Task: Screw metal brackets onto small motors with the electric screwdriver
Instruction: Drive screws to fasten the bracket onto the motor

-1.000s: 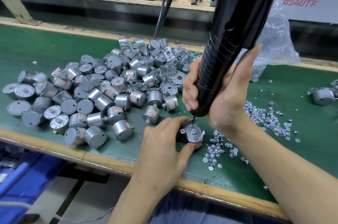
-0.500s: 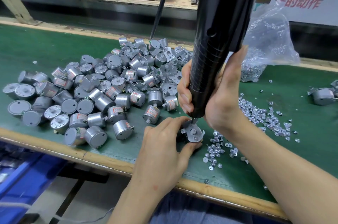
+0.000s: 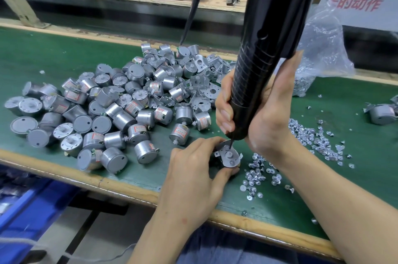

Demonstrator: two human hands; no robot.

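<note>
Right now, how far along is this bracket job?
Done, it seems: one bracketed motor at far right. In hand: the left hand steadies a bracket-topped motor while the right hand presses the screwdriver onto it. Left: the large pile of bare motors.

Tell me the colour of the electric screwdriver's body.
Black. The electric screwdriver shows best in the head view, the only one here.

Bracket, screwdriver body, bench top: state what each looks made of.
Bracket: thin stamped sheet metal, dull grey, with bent tabs and punched holes. Screwdriver body: probably black plastic, judging by its glossy highlights and ribbed grip. Bench top: matte green mat, perhaps rubber or felt; the picture cannot settle which.
</note>
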